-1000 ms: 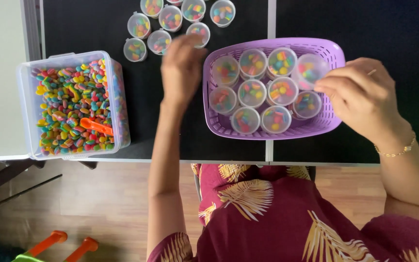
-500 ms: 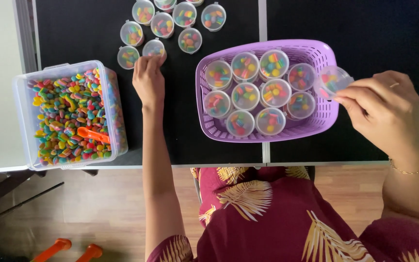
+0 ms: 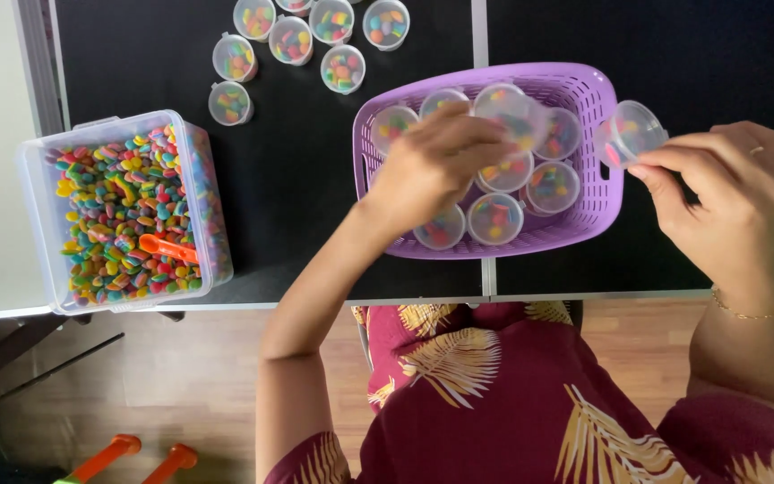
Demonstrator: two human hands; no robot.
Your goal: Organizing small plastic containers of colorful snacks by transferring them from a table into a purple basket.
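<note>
A purple slotted basket [image 3: 602, 193] on the black table holds several small clear lidded cups of coloured candy. My left hand [image 3: 436, 166] is over the basket and grips one such cup [image 3: 508, 108] above the others. My right hand [image 3: 727, 202] is just right of the basket and pinches another small clear cup [image 3: 633, 133], tilted on its side, at the basket's right rim.
Several more filled cups [image 3: 342, 67] stand in a cluster at the far left of the basket. A clear plastic box [image 3: 42, 161] of coloured candy with an orange scoop [image 3: 167, 248] sits at the left near the table's front edge. Two orange handles [image 3: 136, 457] lie on the floor.
My left hand has come back from the cup cluster to above the basket, carrying a cup. My right hand stays right of the basket, still holding its cup.
</note>
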